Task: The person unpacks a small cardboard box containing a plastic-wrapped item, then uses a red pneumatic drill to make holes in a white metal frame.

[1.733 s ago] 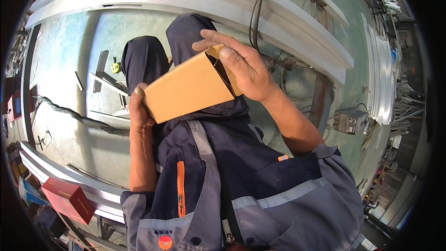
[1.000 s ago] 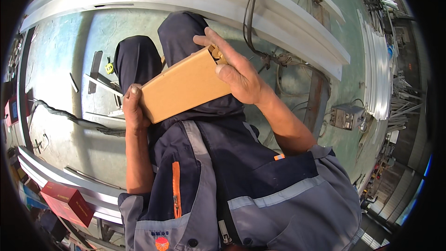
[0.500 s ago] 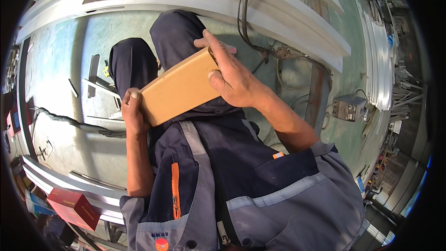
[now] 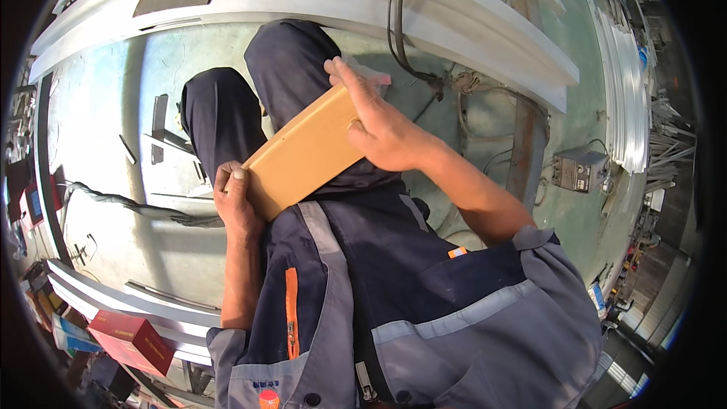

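Both hands hold a flat tan cardboard box [image 4: 307, 153] tilted above the person's knees. The left hand [image 4: 236, 204] grips its lower-left corner; the right hand [image 4: 379, 127] clasps its upper-right end, fingers spread over the face. A red box [image 4: 130, 341] lies lower left beside white metal profiles [image 4: 144, 307].

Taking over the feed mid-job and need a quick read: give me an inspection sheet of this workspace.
Surface: green concrete floor, scuffed, white metal rails across it.
Job's things: flat tan box, tilted, held at both ends above the person's knees.
Clutter: red box by lower-left rails; small dark scraps on floor.
Hands: left hand grips the box's lower end; right hand clasps its upper end.
Cables: black cable over the rail.
Surroundings: grey electrical box; stacked metal profiles at right.
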`<state>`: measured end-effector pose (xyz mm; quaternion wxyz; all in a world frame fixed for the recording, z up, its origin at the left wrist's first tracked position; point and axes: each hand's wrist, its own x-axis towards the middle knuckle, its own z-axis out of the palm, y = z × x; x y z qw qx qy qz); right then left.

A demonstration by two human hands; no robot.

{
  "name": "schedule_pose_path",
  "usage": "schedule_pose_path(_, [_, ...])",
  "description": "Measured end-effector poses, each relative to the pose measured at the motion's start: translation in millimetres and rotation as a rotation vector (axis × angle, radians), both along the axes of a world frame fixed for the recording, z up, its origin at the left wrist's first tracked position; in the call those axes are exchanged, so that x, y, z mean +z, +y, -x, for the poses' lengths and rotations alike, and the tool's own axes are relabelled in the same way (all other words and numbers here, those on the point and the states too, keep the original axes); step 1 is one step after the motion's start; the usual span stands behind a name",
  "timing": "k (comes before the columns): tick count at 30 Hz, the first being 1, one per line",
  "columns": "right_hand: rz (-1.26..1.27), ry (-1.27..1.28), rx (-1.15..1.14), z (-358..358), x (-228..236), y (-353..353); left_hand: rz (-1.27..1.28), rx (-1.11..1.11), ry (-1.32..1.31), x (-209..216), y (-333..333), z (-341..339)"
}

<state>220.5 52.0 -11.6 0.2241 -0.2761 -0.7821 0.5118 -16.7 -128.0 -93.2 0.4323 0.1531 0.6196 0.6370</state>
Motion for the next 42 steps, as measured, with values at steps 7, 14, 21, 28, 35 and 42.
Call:
schedule_pose_path(7, [1.167,0.496,0.024,-2,-4,13,0.031,-0.098,-0.111,19,-10,26])
schedule_pose_path(14, [1.123,0.169,-0.087,8,-11,9,0.055,-0.235,-0.037,28,-5,27])
schedule_pose_path(21, [0.951,0.135,-0.189,2,2,-18,0.133,-0.311,0.023,61,-7,24])
schedule_pose_path(28, [0.635,0.261,-0.222,-16,3,-45,0.054,-0.407,0.226,88,-17,14])
schedule_pose_path(35, [1.114,0.262,-0.258,-9,-22,-24,0.2,-0.488,0.259,88,-4,21])
schedule_pose_path(42, [0.569,0.1,-0.558,-23,-143,47,0.154,-0.251,-0.081,66,-1,48])
